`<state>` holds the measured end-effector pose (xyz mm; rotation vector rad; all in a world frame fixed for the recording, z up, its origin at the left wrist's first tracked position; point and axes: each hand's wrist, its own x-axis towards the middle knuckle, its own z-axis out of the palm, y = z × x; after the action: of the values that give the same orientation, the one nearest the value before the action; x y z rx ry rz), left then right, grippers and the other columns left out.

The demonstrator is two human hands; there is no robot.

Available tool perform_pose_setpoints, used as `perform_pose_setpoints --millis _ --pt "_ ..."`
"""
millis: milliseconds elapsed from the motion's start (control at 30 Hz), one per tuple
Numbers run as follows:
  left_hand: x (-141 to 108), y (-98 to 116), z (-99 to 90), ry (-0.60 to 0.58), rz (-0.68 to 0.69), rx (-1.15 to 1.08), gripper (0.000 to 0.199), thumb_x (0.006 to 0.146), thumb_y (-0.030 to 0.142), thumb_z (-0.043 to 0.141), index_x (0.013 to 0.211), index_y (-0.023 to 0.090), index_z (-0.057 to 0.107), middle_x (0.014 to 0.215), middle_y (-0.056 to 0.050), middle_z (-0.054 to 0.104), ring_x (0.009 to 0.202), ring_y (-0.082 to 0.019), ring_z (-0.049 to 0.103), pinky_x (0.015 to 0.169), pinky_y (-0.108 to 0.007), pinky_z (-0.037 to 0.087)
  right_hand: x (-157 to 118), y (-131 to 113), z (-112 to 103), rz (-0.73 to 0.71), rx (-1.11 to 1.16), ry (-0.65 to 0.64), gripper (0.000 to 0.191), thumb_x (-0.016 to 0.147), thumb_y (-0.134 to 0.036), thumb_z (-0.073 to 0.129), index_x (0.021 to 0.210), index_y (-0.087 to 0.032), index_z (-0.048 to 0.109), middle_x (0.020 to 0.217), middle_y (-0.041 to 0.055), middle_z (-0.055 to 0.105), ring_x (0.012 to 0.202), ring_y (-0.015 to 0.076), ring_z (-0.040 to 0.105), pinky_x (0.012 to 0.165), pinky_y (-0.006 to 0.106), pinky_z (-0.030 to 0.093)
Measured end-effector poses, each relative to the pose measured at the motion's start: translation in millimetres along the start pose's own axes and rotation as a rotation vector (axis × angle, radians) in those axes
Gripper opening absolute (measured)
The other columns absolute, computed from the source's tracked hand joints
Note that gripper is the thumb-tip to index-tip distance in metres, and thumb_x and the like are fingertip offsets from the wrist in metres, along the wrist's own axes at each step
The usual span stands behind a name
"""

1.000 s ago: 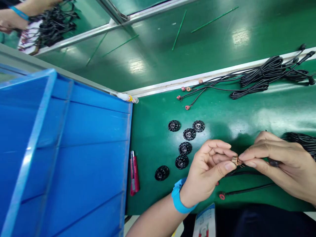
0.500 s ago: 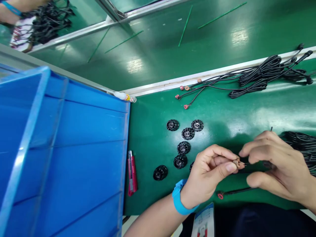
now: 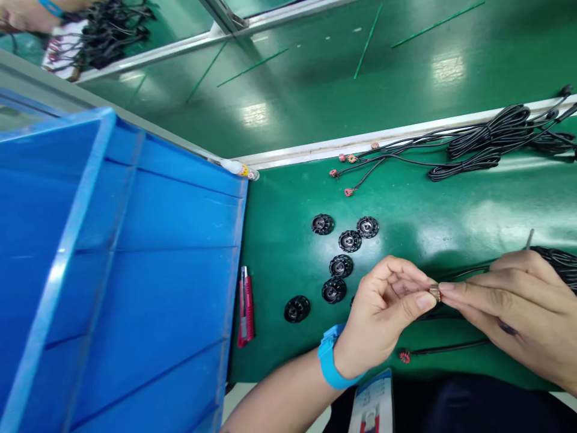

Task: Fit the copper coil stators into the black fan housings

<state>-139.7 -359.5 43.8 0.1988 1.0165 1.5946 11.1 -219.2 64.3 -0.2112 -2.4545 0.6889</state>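
Right hand [image 3: 523, 300] changed: fingers, spread apart in earlier frame, now together at right side of copper coil [image 3: 434, 292]; coil now met from both sides. Left to right: knife [image 3: 246, 307] beside blue bin [image 3: 171, 294]; black round parts [image 3: 334, 290] on worktop [image 3: 279, 240]; left hand [image 3: 374, 313], fingers clamped on copper coil, above worktop's near right. Cannot tell whether right fingers pinch copper coil or wires.

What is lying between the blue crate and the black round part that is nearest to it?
A red utility knife lies there, in the head view.
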Motion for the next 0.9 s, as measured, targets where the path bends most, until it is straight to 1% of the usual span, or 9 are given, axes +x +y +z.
perform_pose_setpoints --millis 100,200,300,367,433,467,533,667,900 --pt "-2.9 -2.2 0.6 0.005 0.065 0.079 0.027 0.085 0.029 0.089 0.097 0.02 0.066 0.091 -0.002 0.078 0.082 -0.013 0.074 0.082 -0.024 0.061 -1.4 -0.1 3.5 -0.03 -0.074 0.001 0.026 0.09 -0.01 0.077 0.112 -0.023 0.073 0.084 -0.001 0.074 0.075 0.0176 0.061 0.069 0.036 0.05" --pt "-5.8 2.9 -3.9 -0.016 0.228 0.309 0.024 0.093 0.031 0.081 0.11 0.022 0.066 0.1 -0.004 0.079 0.091 -0.016 0.076 0.084 -0.027 0.061 -1.4 0.4 6.1 -0.015 -0.066 0.006 0.016 0.095 -0.01 0.071 0.106 -0.021 0.068 0.082 0.0 0.072 0.073 0.0168 0.058 0.072 0.036 0.049" --pt "-3.8 19.8 -14.8 0.038 0.521 0.876 0.027 0.097 0.031 0.076 0.122 0.025 0.067 0.12 -0.008 0.075 0.113 -0.024 0.073 0.098 -0.038 0.058 -2.6 3.3 4.2 0.107 0.076 0.014 0.018 0.097 -0.008 0.064 0.108 -0.022 0.066 0.084 -0.0001 0.069 0.071 0.0155 0.055 0.07 0.035 0.046" --pt "1.0 32.5 -24.4 0.159 0.699 1.36 0.031 0.096 0.029 0.077 0.126 0.026 0.07 0.133 -0.011 0.071 0.128 -0.033 0.065 0.107 -0.049 0.05 -4.2 7.3 1.4 0.246 0.269 0.043 0.018 0.098 -0.009 0.063 0.108 -0.023 0.067 0.085 0.0007 0.066 0.075 0.0158 0.055 0.067 0.033 0.044" --pt "7.2 41.1 -33.8 0.283 0.775 1.724 0.032 0.097 0.029 0.074 0.129 0.024 0.071 0.137 -0.015 0.071 0.135 -0.041 0.058 0.106 -0.057 0.043 -5.4 13.0 -1.2 0.399 0.532 0.106 0.014 0.099 -0.013 0.062 0.106 -0.023 0.069 0.084 0.0018 0.06 0.078 0.016 0.054 0.065 0.032 0.042" --pt "10.3 43.4 -37.8 0.321 0.79 1.831 0.032 0.098 0.03 0.072 0.13 0.023 0.071 0.136 -0.015 0.072 0.134 -0.044 0.058 0.104 -0.058 0.041 -5.3 16.4 -2.2 0.459 0.647 0.142 0.01 0.1 -0.017 0.062 0.105 -0.023 0.069 0.084 0.002 0.058 0.077 0.0159 0.053 0.064 0.032 0.042" --pt "15.5 44.5 -44.0 0.317 0.81 1.926 0.031 0.101 0.028 0.067 0.131 0.022 0.07 0.129 -0.014 0.076 0.127 -0.043 0.062 0.099 -0.056 0.04 -3.5 23.9 -4.1 0.524 0.788 0.198 0.007 0.102 -0.026 0.06 0.1 -0.023 0.067 0.082 0.0014 0.052 0.074 0.0156 0.049 0.063 0.032 0.04" --pt "19.7 41.2 -47.4 0.211 0.904 1.91 0.025 0.102 0.023 0.064 0.124 0.02 0.073 0.118 -0.01 0.08 0.109 -0.036 0.069 0.09 -0.049 0.041 4.0 35.9 -8.7 0.558 0.866 0.251 0.021 0.101 -0.041 0.061 0.09 -0.024 0.06 0.072 -0.0004 0.04 0.071 0.0167 0.044 0.062 0.031 0.038" --pt "19.9 35.2 -39.9 0.08 0.844 1.807 0.016 0.103 0.02 0.063 0.112 0.021 0.076 0.114 -0.005 0.08 0.108 -0.031 0.07 0.091 -0.045 0.042 9.6 36.6 -17.0 0.695 1.024 0.284 0.032 0.097 -0.049 0.067 0.081 -0.025 0.053 0.069 -0.0015 0.033 0.07 0.0173 0.038 0.065 0.031 0.038"
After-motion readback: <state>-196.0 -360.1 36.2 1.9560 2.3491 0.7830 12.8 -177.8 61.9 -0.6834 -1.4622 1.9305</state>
